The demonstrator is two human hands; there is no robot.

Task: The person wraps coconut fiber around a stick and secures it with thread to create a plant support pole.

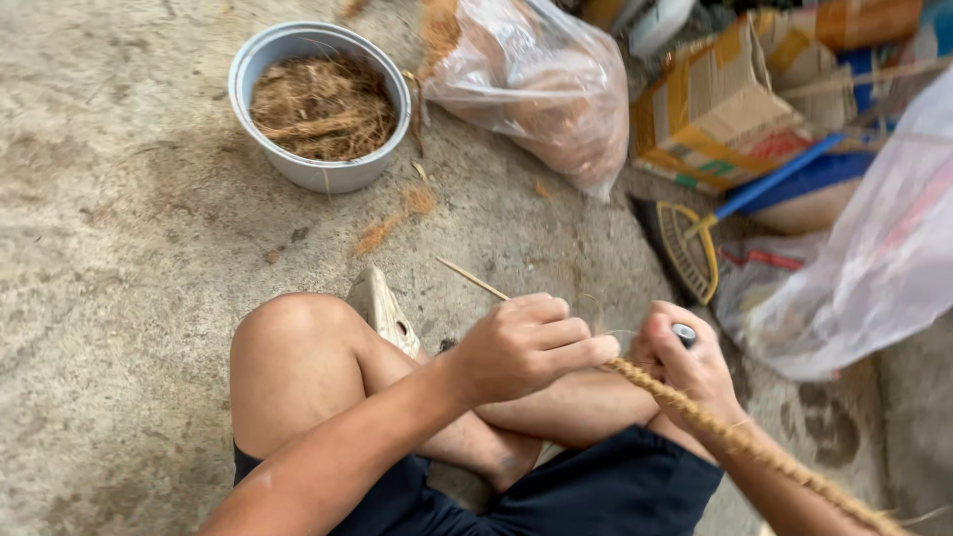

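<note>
Rope point(754, 452) of twisted brown fibre runs from the lower right corner up to the two hands, which meet above the person's crossed legs on the concrete floor point(109, 248). Left hand point(526, 345) is closed around a thin stick point(474, 280) whose free end points up and left, and its fingers pinch the rope's working end. Right hand point(690, 362) is closed on the rope just behind that, with a small dark object point(685, 334) at its thumb; what it is I cannot tell. By the look of it, the fibre is being wound or twisted onto the stick. A grey bowl point(320, 104) of loose fibre stands well apart at upper left, so adding more would call for one hand to let go and reach.
</note>
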